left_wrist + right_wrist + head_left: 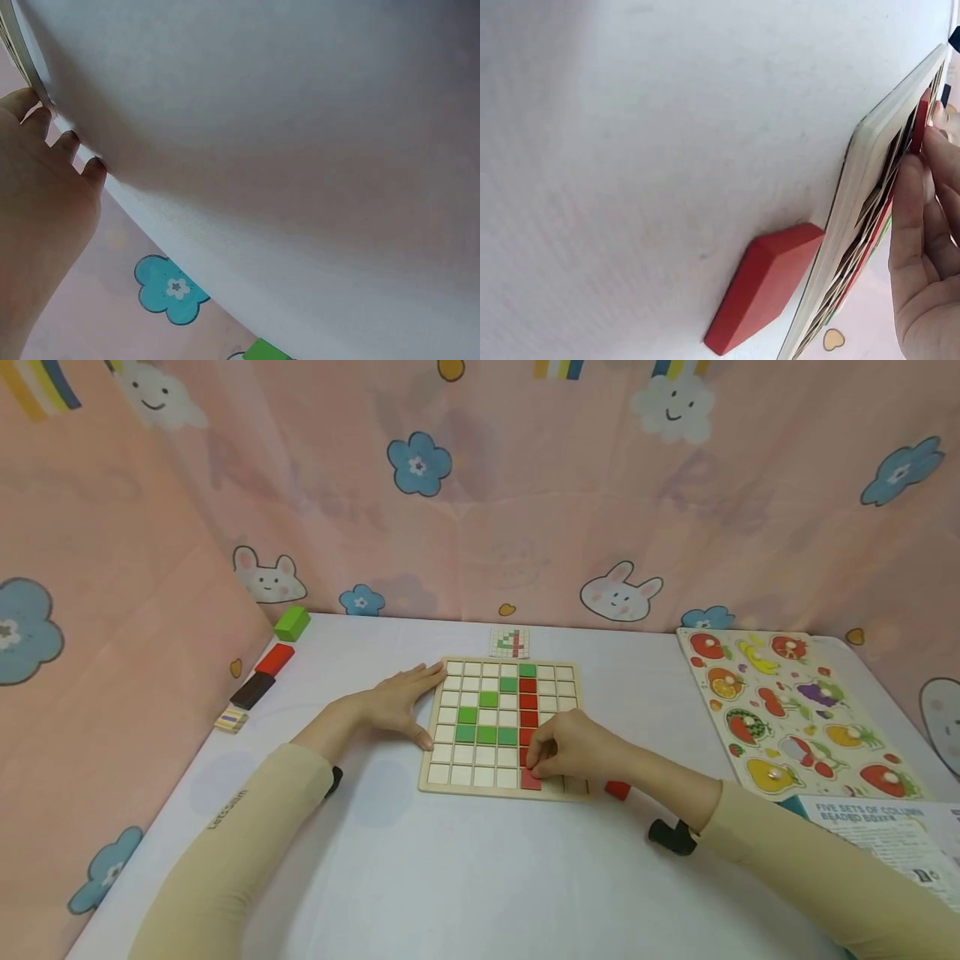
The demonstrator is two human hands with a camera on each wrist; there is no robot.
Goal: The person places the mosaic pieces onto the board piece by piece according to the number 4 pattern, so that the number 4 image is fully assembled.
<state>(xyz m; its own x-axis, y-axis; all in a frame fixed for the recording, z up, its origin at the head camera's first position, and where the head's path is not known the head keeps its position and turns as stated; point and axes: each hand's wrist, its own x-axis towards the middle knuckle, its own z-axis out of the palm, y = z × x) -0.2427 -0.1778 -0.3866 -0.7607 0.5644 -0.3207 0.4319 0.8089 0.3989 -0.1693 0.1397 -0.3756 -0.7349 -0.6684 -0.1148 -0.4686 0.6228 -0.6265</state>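
A wooden grid board (480, 790) lies mid-table, with green tiles (487, 734) and a column of red tiles (528, 702) set among white squares. My left hand (397, 706) lies flat with straight fingers against the board's left edge (19, 45); its fingers (71, 146) show in the left wrist view. My right hand (534, 766) pinches a red tile (530, 781) at the board's bottom row. The right wrist view shows its fingers (915, 217) on that tile (922, 120) at the board's side (855, 195).
A loose red tile (617, 790) (765, 281) lies on the table beside the board's near right corner. A pattern card (510, 642) sits behind the board. Green (292, 622), red (274, 659) and dark (252, 691) blocks line the left edge. A fruit puzzle (795, 710) and a booklet (885, 835) lie right.
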